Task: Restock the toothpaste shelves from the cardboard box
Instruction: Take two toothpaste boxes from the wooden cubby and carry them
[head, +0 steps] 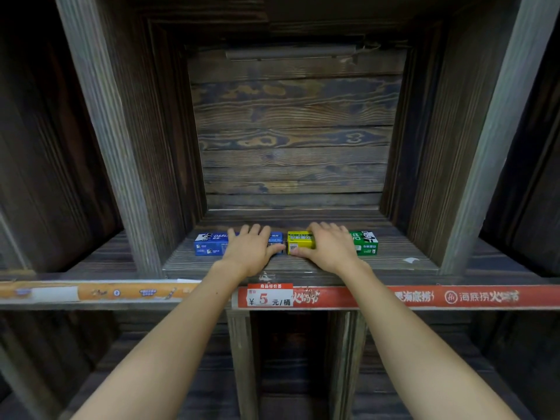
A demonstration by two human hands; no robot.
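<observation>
Two toothpaste boxes lie end to end on the dark wooden shelf (303, 268) of the middle compartment. My left hand (251, 250) rests flat on the blue toothpaste box (209, 245), fingers straight over its right half, thumb at its front right corner. My right hand (328, 247) lies on the green and yellow toothpaste box (365, 244), fingers over its top and thumb along its front face at the yellow end. The cardboard box is not in view.
Thick wooden uprights (121, 165) (472, 165) wall the compartment on both sides. A price strip with a red label and a "5" tag (269, 295) runs along the shelf's front edge. Dark compartments lie to the left, right and below.
</observation>
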